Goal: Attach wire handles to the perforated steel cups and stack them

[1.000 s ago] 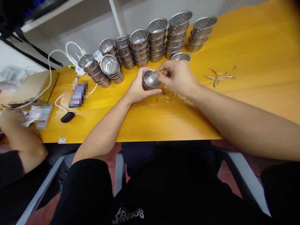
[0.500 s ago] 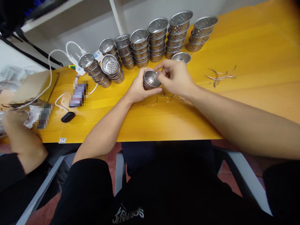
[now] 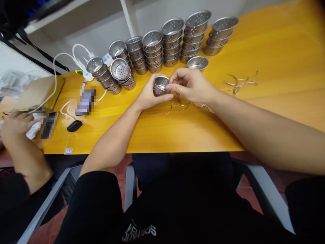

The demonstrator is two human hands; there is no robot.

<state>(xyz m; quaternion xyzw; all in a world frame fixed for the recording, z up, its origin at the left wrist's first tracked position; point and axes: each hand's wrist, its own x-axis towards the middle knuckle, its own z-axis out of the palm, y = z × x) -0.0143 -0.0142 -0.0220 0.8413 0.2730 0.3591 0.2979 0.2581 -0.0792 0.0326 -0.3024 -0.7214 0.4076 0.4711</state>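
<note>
My left hand (image 3: 148,94) is wrapped round a small perforated metal cup (image 3: 159,88), whose open mouth tilts toward me. At the cup's right rim, the thumb and forefinger of my right hand (image 3: 194,84) are pinched together; whatever is between them is hidden. Thin curved wires (image 3: 164,111) lie on the table just below both hands, partly covered by them. Behind my right hand stands a single perforated cup (image 3: 198,63), its lower part blocked from view.
Stacks of perforated cups (image 3: 153,54) line the back of the yellow table (image 3: 162,135). More curved wires (image 3: 237,83) lie to the right. On the left are a phone (image 3: 86,101), a black oval object (image 3: 74,126), white cables and another person's hand (image 3: 17,125).
The cup in my left hand has tipped slightly and its mouth looks narrower. My right fingertips have moved a little lower along its rim. The other person's hand at left has shifted.
</note>
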